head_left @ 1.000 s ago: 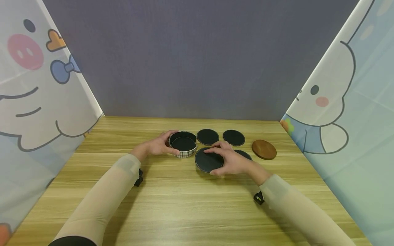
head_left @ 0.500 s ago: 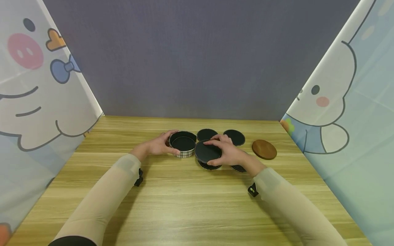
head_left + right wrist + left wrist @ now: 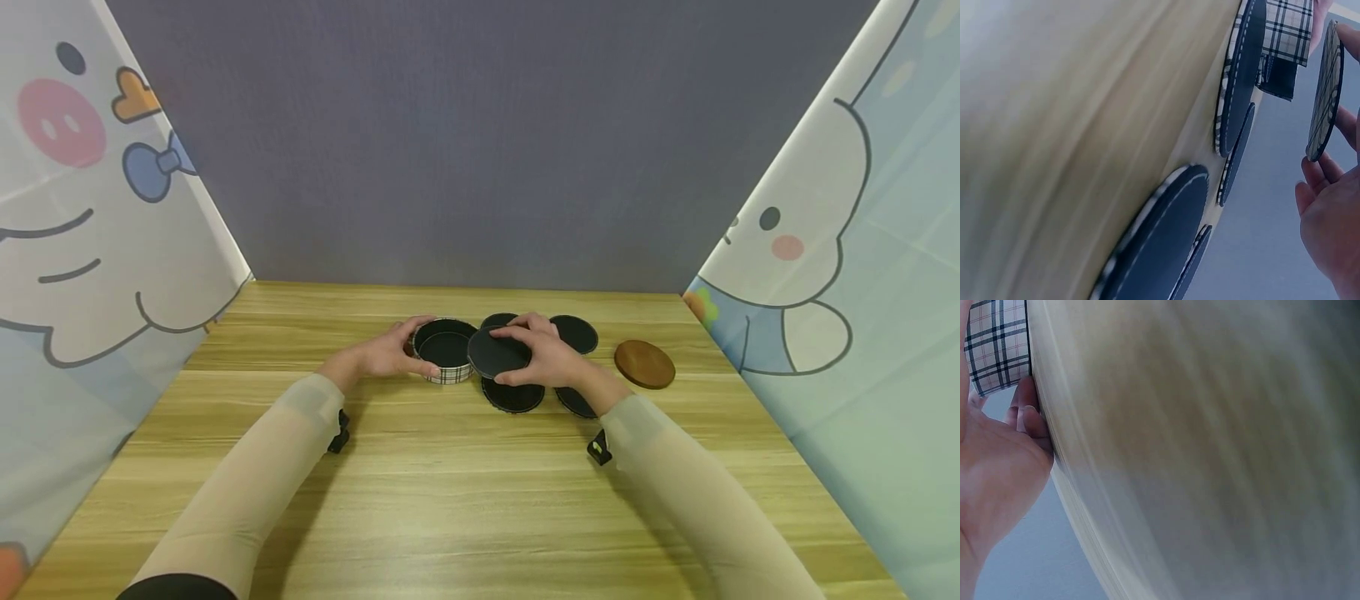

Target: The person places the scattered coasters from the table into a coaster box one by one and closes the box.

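Note:
A round coaster holder (image 3: 447,346) with a plaid outside and a black inside stands on the table. My left hand (image 3: 386,350) grips its left side, thumb at the front and fingers behind; in the left wrist view the plaid wall (image 3: 1000,347) shows beside the fingers. My right hand (image 3: 551,358) pinches a round black coaster (image 3: 497,353) by its edge, lifted and tilted close to the holder's right rim. The held coaster's plaid underside (image 3: 1325,94) shows in the right wrist view. Below it lies another black coaster (image 3: 513,397), partly covered.
More black coasters lie around the right hand: one at the back right (image 3: 576,333), one half under the wrist (image 3: 576,404), one mostly hidden behind (image 3: 501,319). A brown wooden disc (image 3: 644,364) lies farther right. A grey panel (image 3: 465,167) rises behind the table.
The right hand has raised the coaster from over the front coaster and carried it back and left to the holder's rim. The left hand and the holder have stayed put.

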`<action>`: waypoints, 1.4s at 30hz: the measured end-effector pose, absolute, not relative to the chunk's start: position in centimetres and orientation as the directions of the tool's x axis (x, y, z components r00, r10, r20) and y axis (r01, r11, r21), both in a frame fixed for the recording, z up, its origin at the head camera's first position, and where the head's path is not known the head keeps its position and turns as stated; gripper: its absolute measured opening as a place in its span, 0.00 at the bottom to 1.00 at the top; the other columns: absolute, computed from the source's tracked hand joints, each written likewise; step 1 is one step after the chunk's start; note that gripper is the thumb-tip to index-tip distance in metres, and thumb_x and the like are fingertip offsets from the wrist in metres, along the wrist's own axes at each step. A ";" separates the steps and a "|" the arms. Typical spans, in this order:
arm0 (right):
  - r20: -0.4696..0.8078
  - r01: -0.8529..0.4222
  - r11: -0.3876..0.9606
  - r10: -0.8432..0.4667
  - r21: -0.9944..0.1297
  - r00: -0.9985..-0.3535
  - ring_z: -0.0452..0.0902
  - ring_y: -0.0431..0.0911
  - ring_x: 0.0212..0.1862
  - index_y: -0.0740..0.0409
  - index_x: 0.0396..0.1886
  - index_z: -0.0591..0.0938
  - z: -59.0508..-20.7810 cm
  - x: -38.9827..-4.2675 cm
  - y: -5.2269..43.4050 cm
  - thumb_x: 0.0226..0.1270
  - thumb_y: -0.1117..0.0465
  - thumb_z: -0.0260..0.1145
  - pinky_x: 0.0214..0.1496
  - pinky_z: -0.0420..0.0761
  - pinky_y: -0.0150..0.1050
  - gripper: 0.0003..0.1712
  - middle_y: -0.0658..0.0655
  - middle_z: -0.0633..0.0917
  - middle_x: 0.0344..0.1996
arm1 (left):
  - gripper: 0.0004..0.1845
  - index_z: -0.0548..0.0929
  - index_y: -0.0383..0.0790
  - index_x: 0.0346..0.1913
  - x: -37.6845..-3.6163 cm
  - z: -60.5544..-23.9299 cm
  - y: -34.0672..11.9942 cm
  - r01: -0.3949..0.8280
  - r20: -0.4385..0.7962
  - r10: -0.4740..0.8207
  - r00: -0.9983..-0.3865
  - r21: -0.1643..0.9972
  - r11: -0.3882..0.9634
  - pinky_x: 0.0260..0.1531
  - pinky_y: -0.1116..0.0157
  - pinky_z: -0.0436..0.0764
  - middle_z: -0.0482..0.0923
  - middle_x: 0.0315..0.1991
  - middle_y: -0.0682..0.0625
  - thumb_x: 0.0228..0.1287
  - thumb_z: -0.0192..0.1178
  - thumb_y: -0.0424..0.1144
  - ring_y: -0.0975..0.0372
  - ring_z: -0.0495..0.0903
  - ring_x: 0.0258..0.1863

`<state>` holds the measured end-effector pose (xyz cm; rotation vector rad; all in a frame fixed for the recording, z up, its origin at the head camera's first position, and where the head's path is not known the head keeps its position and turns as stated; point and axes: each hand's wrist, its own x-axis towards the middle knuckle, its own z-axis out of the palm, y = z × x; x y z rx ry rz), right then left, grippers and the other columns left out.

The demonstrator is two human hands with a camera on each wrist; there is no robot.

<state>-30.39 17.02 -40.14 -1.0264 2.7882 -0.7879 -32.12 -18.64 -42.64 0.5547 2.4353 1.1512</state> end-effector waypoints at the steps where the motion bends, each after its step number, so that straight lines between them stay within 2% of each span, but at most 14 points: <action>1: 0.106 -0.583 0.650 -0.619 -0.487 -0.778 0.62 0.60 0.76 0.40 0.81 0.77 -40.1 -30.5 16.9 0.66 0.42 0.82 0.76 0.59 0.65 0.45 0.61 0.69 0.76 | 0.62 0.46 0.52 0.91 -32.1 -42.6 -18.6 0.183 -0.176 0.503 -0.847 0.790 0.585 0.61 0.50 0.78 0.52 0.78 0.31 0.67 0.79 0.55 0.45 0.75 0.64; 10: 0.082 -0.561 0.668 -0.606 -0.489 -0.791 0.60 0.61 0.78 0.42 0.82 0.76 -40.1 -31.4 15.5 0.67 0.41 0.80 0.80 0.55 0.67 0.45 0.61 0.67 0.77 | 0.63 0.45 0.53 0.91 -32.2 -42.6 -18.6 0.183 -0.185 0.492 -0.851 0.773 0.608 0.64 0.48 0.76 0.53 0.77 0.31 0.67 0.79 0.57 0.45 0.74 0.64; 14: 0.085 -0.559 0.672 -0.600 -0.485 -0.795 0.60 0.62 0.78 0.41 0.82 0.76 -40.3 -31.7 14.9 0.67 0.40 0.80 0.78 0.57 0.67 0.45 0.62 0.67 0.77 | 0.63 0.45 0.52 0.91 -32.2 -42.7 -18.7 0.179 -0.186 0.501 -0.845 0.784 0.594 0.65 0.48 0.77 0.51 0.78 0.31 0.67 0.79 0.57 0.44 0.75 0.65; 21: 0.078 -0.550 0.691 -0.588 -0.469 -0.805 0.62 0.61 0.76 0.39 0.82 0.76 -40.5 -32.2 13.6 0.66 0.37 0.79 0.76 0.63 0.66 0.46 0.61 0.68 0.77 | 0.66 0.45 0.50 0.91 -32.2 -42.7 -18.6 0.189 -0.180 0.518 -0.836 0.792 0.580 0.61 0.55 0.79 0.50 0.78 0.31 0.64 0.80 0.61 0.45 0.78 0.66; 24: 0.077 -0.552 0.696 -0.588 -0.460 -0.805 0.62 0.61 0.77 0.39 0.82 0.76 -40.3 -32.4 12.9 0.66 0.37 0.79 0.77 0.64 0.66 0.46 0.61 0.68 0.77 | 0.65 0.44 0.50 0.91 -32.1 -42.6 -18.6 0.183 -0.183 0.516 -0.837 0.795 0.578 0.61 0.54 0.80 0.48 0.79 0.31 0.65 0.79 0.60 0.44 0.77 0.67; 30: 0.040 -0.521 0.698 -0.579 -0.491 -0.814 0.58 0.63 0.80 0.38 0.83 0.75 -39.8 -32.6 11.7 0.67 0.36 0.78 0.79 0.62 0.68 0.47 0.61 0.66 0.79 | 0.62 0.44 0.52 0.92 -32.0 -42.5 -18.6 0.180 -0.181 0.517 -0.837 0.801 0.572 0.64 0.50 0.78 0.47 0.81 0.32 0.70 0.77 0.55 0.43 0.76 0.68; 35: 0.026 -0.502 0.699 -0.571 -0.510 -0.821 0.58 0.62 0.80 0.38 0.83 0.74 -39.9 -32.7 11.0 0.68 0.35 0.77 0.79 0.62 0.69 0.46 0.60 0.66 0.80 | 0.63 0.45 0.54 0.91 -32.1 -42.6 -18.6 0.179 -0.191 0.503 -0.843 0.782 0.597 0.66 0.49 0.77 0.48 0.80 0.33 0.67 0.78 0.59 0.44 0.75 0.68; 42: 0.019 -0.496 0.709 -0.564 -0.502 -0.825 0.57 0.61 0.81 0.38 0.83 0.74 -40.2 -33.2 9.9 0.68 0.34 0.77 0.81 0.59 0.69 0.46 0.60 0.66 0.80 | 0.63 0.45 0.56 0.91 -32.2 -42.6 -18.6 0.171 -0.197 0.500 -0.843 0.784 0.597 0.61 0.53 0.80 0.50 0.78 0.34 0.67 0.78 0.59 0.45 0.76 0.66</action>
